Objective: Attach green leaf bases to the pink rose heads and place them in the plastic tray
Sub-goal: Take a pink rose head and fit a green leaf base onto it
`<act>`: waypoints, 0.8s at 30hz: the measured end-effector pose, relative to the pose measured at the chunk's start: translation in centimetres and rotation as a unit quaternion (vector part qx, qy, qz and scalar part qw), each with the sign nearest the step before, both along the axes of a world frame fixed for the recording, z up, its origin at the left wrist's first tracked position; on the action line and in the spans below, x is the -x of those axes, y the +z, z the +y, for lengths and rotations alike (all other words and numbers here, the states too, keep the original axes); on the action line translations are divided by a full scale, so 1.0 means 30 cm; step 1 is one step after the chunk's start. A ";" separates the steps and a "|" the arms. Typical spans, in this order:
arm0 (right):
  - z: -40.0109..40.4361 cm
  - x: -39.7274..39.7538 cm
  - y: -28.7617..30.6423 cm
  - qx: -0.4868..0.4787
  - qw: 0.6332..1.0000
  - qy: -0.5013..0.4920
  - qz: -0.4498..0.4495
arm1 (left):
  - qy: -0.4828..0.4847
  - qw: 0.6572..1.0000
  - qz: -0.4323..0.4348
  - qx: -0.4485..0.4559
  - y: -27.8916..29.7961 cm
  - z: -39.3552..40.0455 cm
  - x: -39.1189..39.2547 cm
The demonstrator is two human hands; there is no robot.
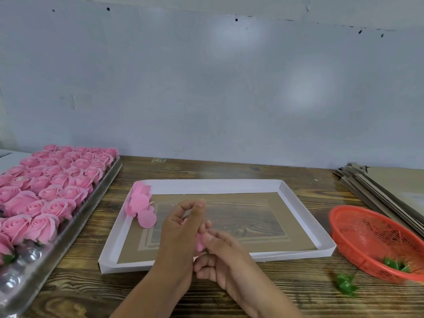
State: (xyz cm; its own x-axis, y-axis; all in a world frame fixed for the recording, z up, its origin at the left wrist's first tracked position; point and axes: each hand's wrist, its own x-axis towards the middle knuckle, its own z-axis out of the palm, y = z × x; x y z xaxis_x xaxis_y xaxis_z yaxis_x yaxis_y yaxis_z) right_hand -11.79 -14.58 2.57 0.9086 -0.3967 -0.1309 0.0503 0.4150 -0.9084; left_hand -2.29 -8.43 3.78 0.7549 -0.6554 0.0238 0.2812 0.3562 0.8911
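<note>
My two hands meet over the near edge of the white cardboard lid [220, 187] on the bench [252, 294]. My left hand [181, 235] and right hand [220, 255] both pinch a pink rose head [200, 244], blurred between the fingers. Left of the lid, the plastic tray [68, 228] is nearly full of roses. Right of it, a red basket [376, 242] holds few green leaf bases [395, 263]; one lies loose [346, 286]. Squeezing too hard could crush the soft petals.

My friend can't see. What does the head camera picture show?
Two hands, left and right, hold a pink rose over a white box lid on a wooden table. A tray of pink roses sits left; a red basket with green leaf bases sits right.
</note>
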 end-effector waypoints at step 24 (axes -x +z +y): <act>-0.003 0.003 -0.010 0.033 0.999 -0.019 -0.008 | -0.028 0.999 -0.012 -0.014 0.003 0.013 -0.004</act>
State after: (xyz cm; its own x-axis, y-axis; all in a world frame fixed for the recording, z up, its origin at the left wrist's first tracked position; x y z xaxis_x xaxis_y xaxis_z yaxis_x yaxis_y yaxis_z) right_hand -11.88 -14.67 2.28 0.8946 -0.4377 -0.0900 0.0787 0.3526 -0.9325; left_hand -2.16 -8.04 3.88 0.7160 -0.6977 0.0237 0.2780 0.3161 0.9071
